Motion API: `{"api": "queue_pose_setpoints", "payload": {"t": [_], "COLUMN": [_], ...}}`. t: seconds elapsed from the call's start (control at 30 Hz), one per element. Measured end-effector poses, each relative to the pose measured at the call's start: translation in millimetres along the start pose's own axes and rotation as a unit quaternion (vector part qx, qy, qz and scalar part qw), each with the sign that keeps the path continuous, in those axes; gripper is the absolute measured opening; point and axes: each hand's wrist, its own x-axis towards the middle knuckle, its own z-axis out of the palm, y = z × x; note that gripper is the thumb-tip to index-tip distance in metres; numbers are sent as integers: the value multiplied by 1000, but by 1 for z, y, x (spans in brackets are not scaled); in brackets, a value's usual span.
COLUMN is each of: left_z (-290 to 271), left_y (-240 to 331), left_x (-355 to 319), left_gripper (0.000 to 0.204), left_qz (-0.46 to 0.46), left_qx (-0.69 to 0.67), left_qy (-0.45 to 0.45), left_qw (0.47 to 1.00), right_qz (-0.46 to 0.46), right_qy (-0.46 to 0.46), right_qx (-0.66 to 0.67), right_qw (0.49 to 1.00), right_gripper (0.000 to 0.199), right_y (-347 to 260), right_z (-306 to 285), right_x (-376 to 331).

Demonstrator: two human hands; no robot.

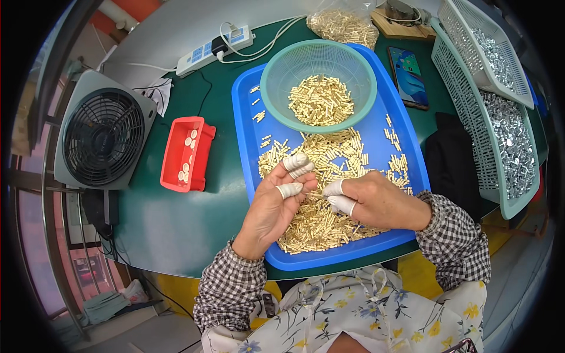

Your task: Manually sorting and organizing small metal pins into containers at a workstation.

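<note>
My left hand [272, 206], palm turned up and fingers curled in, is over the left side of a blue tray [240, 112]. White finger cots cover its thumb and two fingertips; whatever it may hold is too small to name. Facing it, my right hand [379, 201] pinches thumb and forefinger together, also in white cots, and I cannot make out what is between them. Beneath both hands lies a heap of small brass-coloured cylindrical pieces [312, 229]. At the tray's far end a green mesh basket [364, 97] holds more of these pieces.
A red bin [166, 159] with several round white pieces stands left of the tray, beside a fan [105, 138]. A power strip [203, 56], a bag of brass pieces [341, 26] and a phone [408, 77] lie farther back. At right, baskets [465, 112] hold silvery parts.
</note>
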Motion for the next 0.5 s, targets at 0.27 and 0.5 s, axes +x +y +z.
{"api": "queue_pose_setpoints", "payload": {"t": [0.27,0.5], "left_z": [-6,-11], "left_y": [-1,4], "left_x": [-7,-22], "left_gripper": [40,39], "left_qz": [60,67], "left_qx": [-50,-37], "left_qy": [3,-1], "left_qw": [997,997], "right_qz": [13,16], "right_qy": [-61,-45], "right_qx": [-25,-61], "right_qw": [998,997], "right_gripper": [9,13], "right_y": [-20,-22], "right_z": [17,36], "right_x": [3,6]}}
